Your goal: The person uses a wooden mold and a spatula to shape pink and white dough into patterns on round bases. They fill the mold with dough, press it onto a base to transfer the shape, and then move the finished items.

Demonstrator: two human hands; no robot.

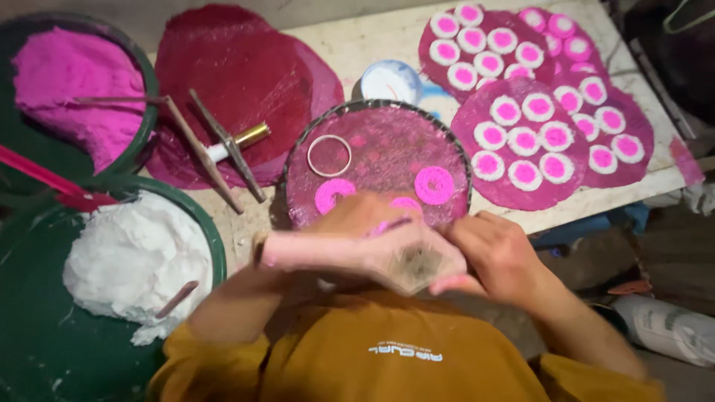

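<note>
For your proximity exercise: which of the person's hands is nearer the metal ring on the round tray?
Left. The left hand is just below the metal ring; the right hand sits farther right.

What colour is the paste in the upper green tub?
Bright pink, seen in the head view: the paste fills the upper green tub.

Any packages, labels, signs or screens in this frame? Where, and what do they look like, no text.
White sack: lower right, lying on its side, rounded, white with dark print.
Shirt print: bottom centre on the mustard-yellow shirt, a small white mark.
White lidded tub: on the table behind the round pink tray, round, white with a blue edge; no label shows.
No signs or screens.
</note>
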